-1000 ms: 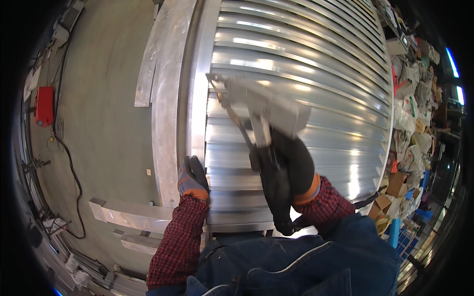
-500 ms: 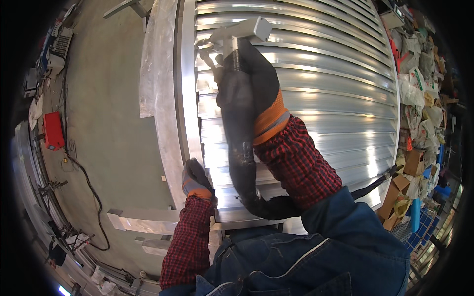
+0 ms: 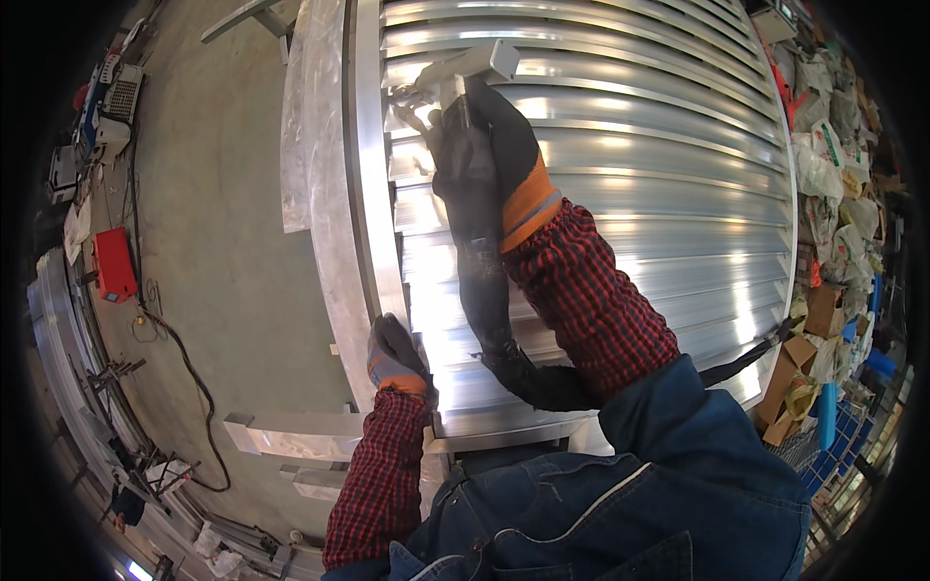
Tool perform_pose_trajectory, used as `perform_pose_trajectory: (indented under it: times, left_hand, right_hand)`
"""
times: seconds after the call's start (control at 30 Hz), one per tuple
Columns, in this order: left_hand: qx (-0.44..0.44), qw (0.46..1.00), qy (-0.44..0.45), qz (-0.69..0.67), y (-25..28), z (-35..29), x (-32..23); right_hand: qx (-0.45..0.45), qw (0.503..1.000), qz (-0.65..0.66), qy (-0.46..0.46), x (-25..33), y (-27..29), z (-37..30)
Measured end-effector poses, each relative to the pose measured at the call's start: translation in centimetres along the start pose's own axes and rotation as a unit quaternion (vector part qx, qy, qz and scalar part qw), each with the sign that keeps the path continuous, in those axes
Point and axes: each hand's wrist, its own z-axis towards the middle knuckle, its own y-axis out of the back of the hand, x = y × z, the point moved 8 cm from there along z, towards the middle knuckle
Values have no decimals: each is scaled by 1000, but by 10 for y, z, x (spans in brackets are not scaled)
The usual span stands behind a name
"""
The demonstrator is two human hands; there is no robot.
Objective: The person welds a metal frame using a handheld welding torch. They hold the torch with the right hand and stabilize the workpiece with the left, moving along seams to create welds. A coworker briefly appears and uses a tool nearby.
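Note:
My right hand (image 3: 494, 136), in a black glove with an orange cuff, is closed round a grey handheld welding gun (image 3: 477, 66). Its metal nozzle end points left, above the slats near the long rail. A thick black-sheathed cable (image 3: 481, 290) runs from the gun back beneath my right forearm. Under it lies a large aluminium louvred panel (image 3: 620, 194) with shiny parallel slats. My left hand (image 3: 395, 351), gloved as well, is closed over the near end of the panel's aluminium side rail (image 3: 368, 165); its fingertips are partly hidden.
Flat aluminium bars (image 3: 315, 145) lie along the rail's left side, and a short aluminium beam (image 3: 295, 436) juts out lower left. On the floor stands a red box (image 3: 114, 264) beside a black cable (image 3: 199, 387). Plastic bags (image 3: 823, 174) and cardboard boxes (image 3: 787, 382) crowd the right side.
The view has shifted a little, so the panel and my left hand appear slightly farther right. The welding gun sits slightly farther left against the slats. Both grips look the same.

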Motion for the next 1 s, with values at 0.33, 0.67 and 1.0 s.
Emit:
perform_pose_trajectory:
  times: [0.33, 0.67, 1.0]
  left_hand:
    - [-14, 999, -35, 10, -2, 0, 3]
    - [0, 1000, -8, -9, 1, 0, -2]
    - [-5, 1000, -23, 1, 0, 0, -1]
  right_hand:
    - [133, 989, 51, -47, -4, 2, 8]
    - [152, 986, 59, -35, -3, 9, 13]
    - [97, 995, 28, -23, 1, -2, 3]
